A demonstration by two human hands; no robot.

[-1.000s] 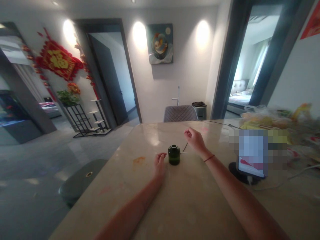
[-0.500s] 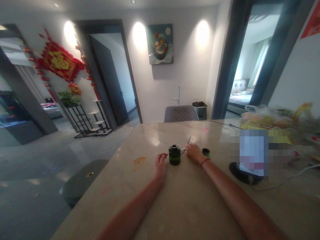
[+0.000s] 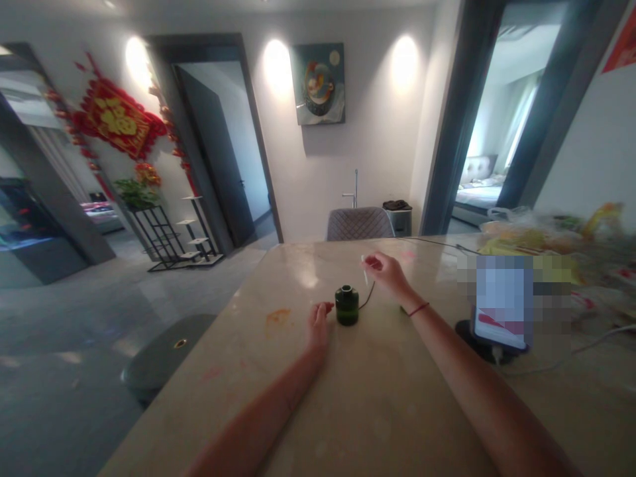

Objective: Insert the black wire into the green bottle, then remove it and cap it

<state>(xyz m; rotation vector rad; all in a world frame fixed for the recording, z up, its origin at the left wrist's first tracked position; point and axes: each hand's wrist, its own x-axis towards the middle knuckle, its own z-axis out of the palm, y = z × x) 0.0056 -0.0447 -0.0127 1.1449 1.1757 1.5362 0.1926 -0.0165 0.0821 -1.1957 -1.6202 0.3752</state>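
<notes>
On the table stands a small dark green glass bottle [image 3: 346, 307], upright, its narrow mouth uncovered. Just left of it rests my left hand [image 3: 318, 322], fingers curled with the tips close to the bottle's side; whether they touch it or hold anything is hidden. My right hand [image 3: 386, 272] is raised beyond the bottle, pinching a thin white stick [image 3: 366, 275] that points down. Behind the bottle a thin dark curved strand [image 3: 368, 297] lies close to its side. My right wrist covers nearly all of a small green cap-like piece [image 3: 404, 309].
A phone [image 3: 501, 318], partly blurred out, leans on a round black stand at the right with a white cable. Behind it are plastic bags [image 3: 536, 232]. A grey chair [image 3: 360, 224] is at the far edge; a dark green stool [image 3: 163, 354] stands left of the stone table [image 3: 377, 397].
My right hand has lifted and moved away from me, and a white stick now shows in its fingers. Its wrist now covers the green cap-like piece. My left hand and the bottle stay put.
</notes>
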